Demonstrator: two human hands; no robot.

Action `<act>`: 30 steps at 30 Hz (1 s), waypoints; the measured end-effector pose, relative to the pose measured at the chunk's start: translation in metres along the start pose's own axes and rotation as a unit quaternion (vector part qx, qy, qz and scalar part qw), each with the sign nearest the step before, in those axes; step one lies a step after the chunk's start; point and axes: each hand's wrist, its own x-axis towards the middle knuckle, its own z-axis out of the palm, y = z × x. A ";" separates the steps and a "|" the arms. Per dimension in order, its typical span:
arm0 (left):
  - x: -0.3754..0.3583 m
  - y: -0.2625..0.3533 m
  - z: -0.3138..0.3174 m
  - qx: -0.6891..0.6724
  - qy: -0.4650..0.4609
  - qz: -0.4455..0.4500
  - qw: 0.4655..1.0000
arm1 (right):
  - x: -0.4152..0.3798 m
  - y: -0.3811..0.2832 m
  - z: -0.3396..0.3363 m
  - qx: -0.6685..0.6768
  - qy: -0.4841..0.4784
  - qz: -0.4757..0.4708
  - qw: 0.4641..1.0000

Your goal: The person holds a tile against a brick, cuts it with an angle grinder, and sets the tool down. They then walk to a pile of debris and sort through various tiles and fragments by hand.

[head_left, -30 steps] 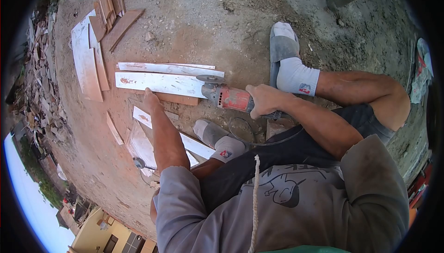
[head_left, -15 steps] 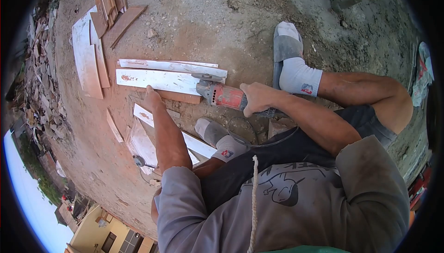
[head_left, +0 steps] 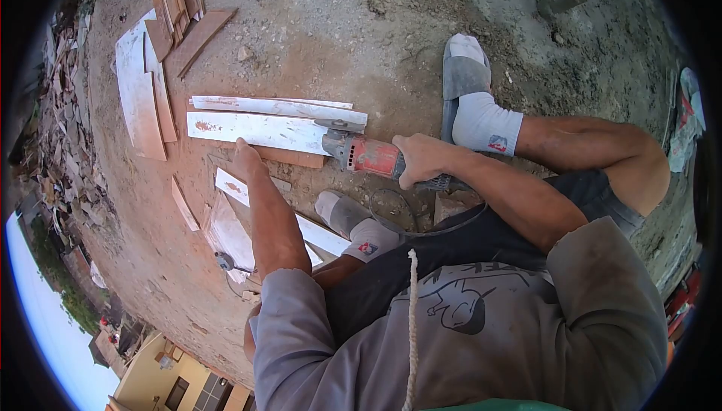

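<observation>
Red-and-grey grinder point(head_left: 372, 157): in the right hand, lying sideways, head at the right end of the white strip.
Right hand point(head_left: 420, 161): wrapped round the grinder's rear body, fingers closed on it.
Left hand point(head_left: 247, 157): fingers on the strip's near edge, left of its middle; pinching or just pressing, cannot tell.
White strip point(head_left: 252, 130): lies crosswise in front of the person, reddish scuffed patch near its left end, dark specks toward the right.
Disc point(head_left: 338, 124): on the grinder head, over the strip's right end; contact cannot be told.
Brown block point(head_left: 301, 159): shows along the strip's near edge, right of the left hand.
Thin white strip point(head_left: 278, 107): just beyond the first one, running alongside.
White boards point(head_left: 138, 95): upper left, overlapping, well apart from the grinder.
Brown pieces point(head_left: 177, 5): bunched at the far end of those boards.
Small white piece point(head_left: 230, 186): near side, by the left forearm, reddish mark on it.
Brown sliver point(head_left: 184, 204): left of that piece, alone.
Cable point(head_left: 398, 204): loops beside the left foot point(head_left: 338, 214).
Right foot point(head_left: 466, 78): grey sandal, white sock.
Ground point(head_left: 338, 50): dirt, gravel.
Rubble point(head_left: 71, 133): heaped along the left side.
</observation>
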 end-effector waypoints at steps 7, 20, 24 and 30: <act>-0.026 0.014 0.004 0.014 0.034 0.037 0.999 | -0.003 0.002 0.000 0.004 0.001 0.008 1.000; -0.042 0.022 0.005 0.002 0.022 0.019 1.000 | -0.009 0.007 -0.001 -0.002 0.003 0.001 1.000; -0.026 0.011 0.004 0.056 0.011 0.046 0.997 | -0.011 -0.003 -0.007 -0.011 -0.002 -0.005 1.000; -0.025 0.008 0.003 0.055 0.011 0.084 0.995 | 0.005 -0.004 -0.003 -0.004 0.003 -0.017 1.000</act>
